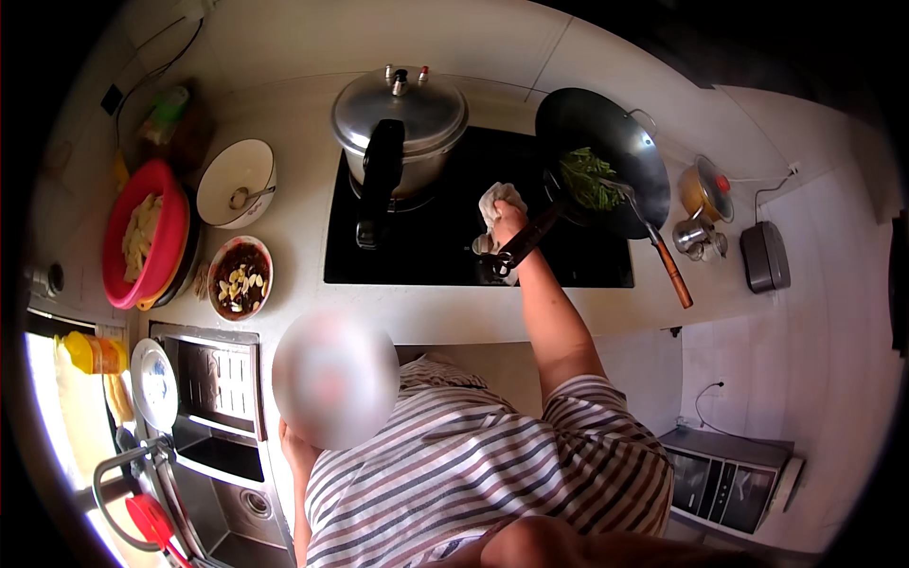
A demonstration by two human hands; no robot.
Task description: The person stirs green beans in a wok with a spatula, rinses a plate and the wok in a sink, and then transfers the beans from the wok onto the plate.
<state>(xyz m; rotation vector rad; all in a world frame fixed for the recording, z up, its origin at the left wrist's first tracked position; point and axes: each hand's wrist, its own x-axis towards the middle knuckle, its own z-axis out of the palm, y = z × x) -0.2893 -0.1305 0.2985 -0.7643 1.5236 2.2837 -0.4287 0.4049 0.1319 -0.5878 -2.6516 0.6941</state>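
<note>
My right hand [507, 220] is closed on a crumpled white cloth [501, 199] over the black glass cooktop [440, 255], beneath the wok's dark handle. At the counter's front edge, my left hand [298, 446] holds a round, pale dish [336, 380] that is blurred; its fingers are partly hidden. A black wok [639, 170] with green vegetables [588, 179] and a wooden-handled spatula [671, 270] stands on the cooktop's right side. On the left side stands a lidded steel pressure cooker [401, 113], its black handle pointing towards me.
Left on the counter are a white bowl with a spoon [220, 177], a bowl of dark sauce with pale slices [245, 298] and a pink basin [167, 241]. A steel sink [234, 525] lies lower left. Small containers [699, 192] and a dark grey box [765, 257] stand right.
</note>
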